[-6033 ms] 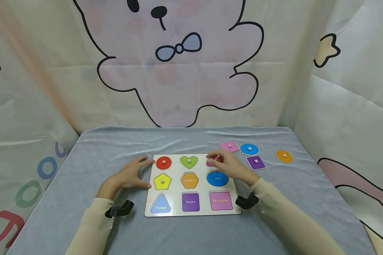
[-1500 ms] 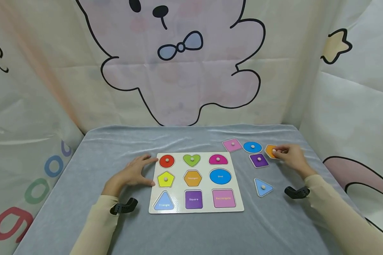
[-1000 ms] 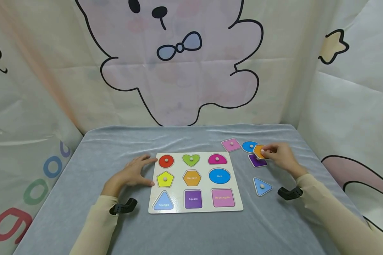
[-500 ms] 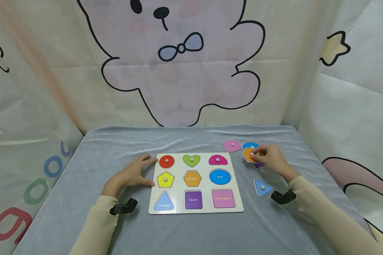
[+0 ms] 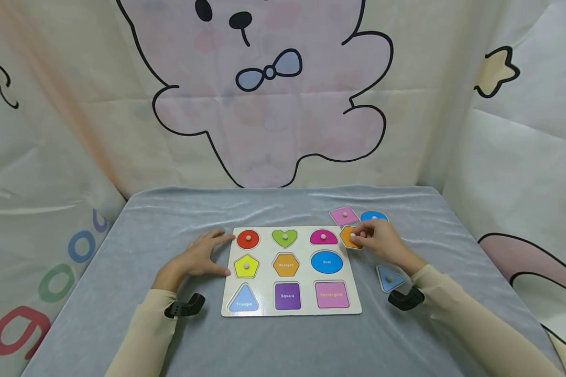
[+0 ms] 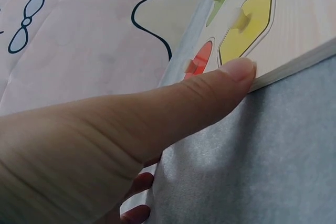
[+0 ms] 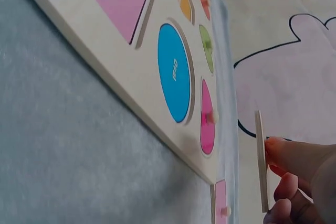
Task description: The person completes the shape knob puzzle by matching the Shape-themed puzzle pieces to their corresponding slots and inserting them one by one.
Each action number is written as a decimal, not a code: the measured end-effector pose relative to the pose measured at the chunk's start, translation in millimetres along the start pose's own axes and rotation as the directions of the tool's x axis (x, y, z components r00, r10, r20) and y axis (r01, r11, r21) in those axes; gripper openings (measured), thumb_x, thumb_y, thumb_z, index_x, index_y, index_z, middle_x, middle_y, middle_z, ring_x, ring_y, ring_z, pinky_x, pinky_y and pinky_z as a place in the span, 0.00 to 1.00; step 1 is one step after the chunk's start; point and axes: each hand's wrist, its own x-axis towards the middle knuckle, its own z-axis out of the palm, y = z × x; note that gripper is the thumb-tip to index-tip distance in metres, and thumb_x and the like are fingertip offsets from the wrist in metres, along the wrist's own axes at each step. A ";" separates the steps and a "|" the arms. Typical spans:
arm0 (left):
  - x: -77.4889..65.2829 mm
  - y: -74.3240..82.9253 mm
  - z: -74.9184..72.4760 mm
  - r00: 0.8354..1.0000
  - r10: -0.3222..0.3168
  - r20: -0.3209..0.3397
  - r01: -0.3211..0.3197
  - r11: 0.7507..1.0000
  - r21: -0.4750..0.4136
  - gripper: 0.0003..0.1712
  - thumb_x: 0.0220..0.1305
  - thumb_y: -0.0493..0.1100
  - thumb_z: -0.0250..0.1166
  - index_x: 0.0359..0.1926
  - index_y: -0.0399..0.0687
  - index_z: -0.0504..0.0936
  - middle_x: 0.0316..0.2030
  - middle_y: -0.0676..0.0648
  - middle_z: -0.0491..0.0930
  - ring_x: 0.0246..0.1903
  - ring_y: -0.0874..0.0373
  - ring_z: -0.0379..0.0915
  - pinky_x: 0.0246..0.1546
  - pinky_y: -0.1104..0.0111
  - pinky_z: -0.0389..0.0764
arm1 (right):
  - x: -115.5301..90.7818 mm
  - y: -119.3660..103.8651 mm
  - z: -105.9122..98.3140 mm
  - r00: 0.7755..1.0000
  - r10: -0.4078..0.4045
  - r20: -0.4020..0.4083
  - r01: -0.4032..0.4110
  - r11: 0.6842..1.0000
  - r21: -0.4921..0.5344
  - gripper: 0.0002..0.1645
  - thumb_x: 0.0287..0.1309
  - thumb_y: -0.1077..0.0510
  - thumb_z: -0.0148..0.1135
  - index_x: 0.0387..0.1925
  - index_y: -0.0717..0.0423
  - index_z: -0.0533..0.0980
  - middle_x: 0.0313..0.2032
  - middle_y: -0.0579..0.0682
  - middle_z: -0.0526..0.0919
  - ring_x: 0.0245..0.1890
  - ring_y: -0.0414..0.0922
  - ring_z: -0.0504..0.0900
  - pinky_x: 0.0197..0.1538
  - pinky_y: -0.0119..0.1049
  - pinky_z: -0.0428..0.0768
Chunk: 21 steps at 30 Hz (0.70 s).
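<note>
- Head view: 4 knobbed pieces sit in the board [image 5: 267,293]: red circle [image 5: 248,240], green heart [image 5: 284,239], magenta semicircle [image 5: 324,239] and yellow pentagon [image 5: 246,267]. 5 recesses look unfilled, including the hexagon recess [image 5: 285,265].
- The right hand [image 5: 382,241] pinches the orange hexagon piece [image 5: 347,236] at the board's far right corner. Pink rectangle [image 5: 344,215], blue oval piece [image 5: 372,215] and blue triangle piece [image 5: 389,278] lie off the board. Bare tabletop [image 5: 283,345] runs along the near side.
- Left wrist view: the left hand [image 6: 121,135], fingers apart, touches the board's left edge.
- Right wrist view: the hexagon is clear of the board; a low leftward sweep could brush the semicircle's knob [image 7: 211,117].
</note>
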 end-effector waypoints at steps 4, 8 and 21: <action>0.4 -0.7 -0.4 1.000 0.001 -0.005 -0.001 1.000 -0.002 0.55 0.46 0.59 0.80 0.75 0.59 0.66 0.77 0.37 0.56 0.75 0.33 0.49 0.70 0.29 0.51 | 1.5 -9.1 4.8 1.000 -0.005 0.030 0.004 0.999 0.038 0.06 0.60 0.61 0.71 0.33 0.62 0.85 0.23 0.48 0.74 0.27 0.40 0.70 0.26 0.27 0.67; 0.0 -1.3 0.2 1.000 -0.004 -0.002 0.004 1.000 -0.006 0.55 0.46 0.59 0.80 0.75 0.60 0.66 0.77 0.37 0.56 0.75 0.33 0.50 0.70 0.30 0.51 | 0.5 -14.1 11.1 0.999 -0.003 0.040 0.001 0.999 0.052 0.05 0.59 0.62 0.71 0.33 0.62 0.85 0.23 0.48 0.73 0.27 0.41 0.69 0.26 0.27 0.67; 0.2 1.4 0.6 1.000 -0.016 0.006 0.016 1.000 -0.006 0.56 0.46 0.60 0.80 0.75 0.59 0.66 0.77 0.37 0.56 0.75 0.33 0.49 0.71 0.29 0.50 | 5.9 -30.8 33.5 0.996 -0.045 0.078 0.039 0.996 0.081 0.04 0.58 0.63 0.72 0.32 0.61 0.85 0.23 0.48 0.74 0.27 0.42 0.71 0.26 0.24 0.69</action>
